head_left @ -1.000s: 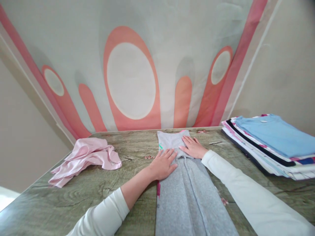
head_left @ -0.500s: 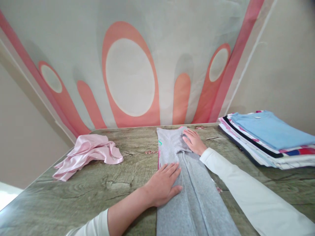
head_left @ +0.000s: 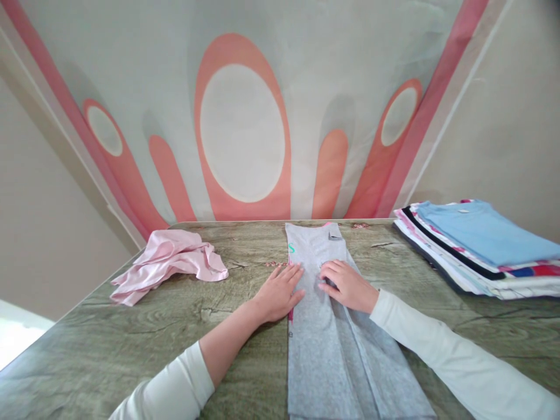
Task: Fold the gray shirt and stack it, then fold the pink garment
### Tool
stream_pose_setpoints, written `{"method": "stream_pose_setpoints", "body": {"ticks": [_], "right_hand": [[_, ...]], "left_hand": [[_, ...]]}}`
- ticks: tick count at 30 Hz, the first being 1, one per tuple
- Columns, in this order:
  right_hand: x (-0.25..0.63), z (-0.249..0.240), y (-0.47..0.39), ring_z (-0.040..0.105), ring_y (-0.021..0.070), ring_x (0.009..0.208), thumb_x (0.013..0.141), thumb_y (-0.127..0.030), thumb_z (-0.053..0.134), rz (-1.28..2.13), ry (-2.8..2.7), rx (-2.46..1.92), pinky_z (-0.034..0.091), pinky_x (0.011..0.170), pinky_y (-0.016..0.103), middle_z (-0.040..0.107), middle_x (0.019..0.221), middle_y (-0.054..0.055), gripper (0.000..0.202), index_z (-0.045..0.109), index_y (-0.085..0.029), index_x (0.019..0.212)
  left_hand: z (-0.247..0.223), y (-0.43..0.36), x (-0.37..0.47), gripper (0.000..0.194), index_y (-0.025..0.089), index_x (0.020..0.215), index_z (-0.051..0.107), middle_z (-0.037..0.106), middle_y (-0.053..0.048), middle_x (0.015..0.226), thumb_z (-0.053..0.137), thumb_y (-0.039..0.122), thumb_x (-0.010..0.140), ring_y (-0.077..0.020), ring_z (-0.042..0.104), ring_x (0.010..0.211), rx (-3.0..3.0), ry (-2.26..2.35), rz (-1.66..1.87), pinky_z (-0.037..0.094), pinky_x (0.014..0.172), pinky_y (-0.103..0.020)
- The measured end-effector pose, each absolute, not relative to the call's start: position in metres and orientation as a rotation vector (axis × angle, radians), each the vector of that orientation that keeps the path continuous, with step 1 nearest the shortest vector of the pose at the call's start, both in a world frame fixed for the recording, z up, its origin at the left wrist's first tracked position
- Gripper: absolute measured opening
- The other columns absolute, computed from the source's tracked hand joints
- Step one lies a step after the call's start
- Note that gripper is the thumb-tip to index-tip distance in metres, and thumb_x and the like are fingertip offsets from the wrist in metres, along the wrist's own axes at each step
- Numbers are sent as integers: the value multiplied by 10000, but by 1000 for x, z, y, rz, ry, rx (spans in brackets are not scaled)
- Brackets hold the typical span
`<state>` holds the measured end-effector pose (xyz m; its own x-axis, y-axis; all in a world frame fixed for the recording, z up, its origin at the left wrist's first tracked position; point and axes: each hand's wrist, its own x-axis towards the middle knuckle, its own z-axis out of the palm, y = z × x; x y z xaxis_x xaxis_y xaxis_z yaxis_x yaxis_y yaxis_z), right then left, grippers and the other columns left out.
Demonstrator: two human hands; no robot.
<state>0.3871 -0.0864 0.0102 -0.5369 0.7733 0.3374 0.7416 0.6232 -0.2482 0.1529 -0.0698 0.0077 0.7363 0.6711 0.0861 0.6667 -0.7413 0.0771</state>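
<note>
A grey shirt (head_left: 315, 361) lies lengthwise on the wooden table, its side folded inward over itself. Green lettering and a strip of pink print peek out along its left edge, and a small tag shows near the collar. My left hand (head_left: 280, 293) rests flat across that left edge, fingers stretched out. On the upper part of the shirt is my right hand (head_left: 347, 286), its fingers slightly bent against the cloth and the thumb apart from them.
A crumpled pink cloth (head_left: 170, 262) lies on the left of the table (head_left: 245, 373). At the right stands a stack of folded clothes, topped by a light blue shirt (head_left: 485, 230). Behind the table rises a wall with a pink and white pattern (head_left: 242, 134).
My right hand has come down from near the collar to the shirt's upper middle. My left hand has slid up and left to its edge. The view has shifted slightly.
</note>
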Motion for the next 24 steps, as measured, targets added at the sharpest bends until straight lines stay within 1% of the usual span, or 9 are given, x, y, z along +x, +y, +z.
{"method": "stream_pose_setpoints", "body": {"ticks": [2, 3, 6, 7, 8, 12, 16, 20, 24], "right_hand": [[389, 11, -86, 515, 216, 904, 880, -355, 437, 73, -2391, -1248, 383, 832, 371, 613, 892, 82, 249, 615, -183, 854], [389, 11, -85, 509, 217, 920, 885, -340, 426, 54, -2373, -1250, 376, 844, 372, 613, 910, 84, 246, 615, -183, 870], [390, 9, -83, 454, 232, 1062, 882, -318, 436, -11, -2366, -1206, 333, 919, 386, 591, 1086, 90, 261, 594, -183, 1041], [390, 8, -82, 435, 238, 1094, 875, -321, 451, -28, -2383, -1192, 321, 935, 392, 584, 1117, 87, 276, 584, -184, 1075], [390, 7, -82, 428, 241, 1103, 870, -324, 464, -40, -2399, -1187, 316, 941, 397, 589, 1114, 84, 276, 587, -185, 1073], [392, 5, -81, 479, 229, 1019, 874, -293, 461, -64, -2384, -1222, 343, 903, 401, 630, 958, 77, 205, 630, -182, 907], [392, 7, -85, 481, 226, 1035, 859, -271, 486, -44, -2397, -1135, 364, 898, 402, 617, 1026, 88, 210, 612, -175, 997], [386, 9, -93, 498, 225, 1017, 867, -241, 468, 28, -2446, -1104, 375, 900, 410, 630, 954, 75, 182, 626, -181, 933], [385, 6, -107, 510, 221, 1012, 854, -225, 485, 112, -2491, -1050, 403, 882, 408, 603, 1057, 86, 247, 588, -178, 1074]], "left_hand": [[7, -70, 153, 543, 185, 1407, 214, 213, -72, 1472, 223, 454, 937, -198, 159, 1355, 2888, 1112, 174, 110, 1095, -377], [7, -70, 153, 544, 184, 1407, 214, 214, -71, 1472, 225, 455, 936, -200, 156, 1355, 2887, 1109, 173, 110, 1094, -377], [6, -70, 153, 548, 184, 1406, 222, 215, -73, 1472, 234, 461, 934, -206, 171, 1351, 2888, 1106, 184, 110, 1093, -381], [5, -70, 153, 548, 186, 1404, 226, 214, -73, 1472, 235, 466, 933, -207, 176, 1350, 2889, 1106, 192, 112, 1092, -383], [5, -70, 153, 548, 189, 1404, 229, 214, -73, 1473, 234, 469, 932, -208, 179, 1349, 2891, 1105, 198, 115, 1091, -384], [4, -70, 154, 548, 190, 1404, 227, 220, -73, 1471, 221, 473, 935, -207, 177, 1349, 2894, 1116, 197, 122, 1088, -388], [4, -70, 155, 547, 180, 1402, 227, 235, -78, 1466, 227, 467, 936, -203, 199, 1342, 2906, 1129, 204, 142, 1082, -379], [5, -76, 158, 506, 150, 1355, 318, 324, -108, 1422, 283, 427, 933, -211, 282, 1306, 2917, 1197, 238, 199, 1062, -365], [9, -96, 163, 424, 132, 1288, 404, 397, -127, 1369, 304, 347, 936, -219, 354, 1260, 2944, 1250, 236, 235, 1046, -375]]}}
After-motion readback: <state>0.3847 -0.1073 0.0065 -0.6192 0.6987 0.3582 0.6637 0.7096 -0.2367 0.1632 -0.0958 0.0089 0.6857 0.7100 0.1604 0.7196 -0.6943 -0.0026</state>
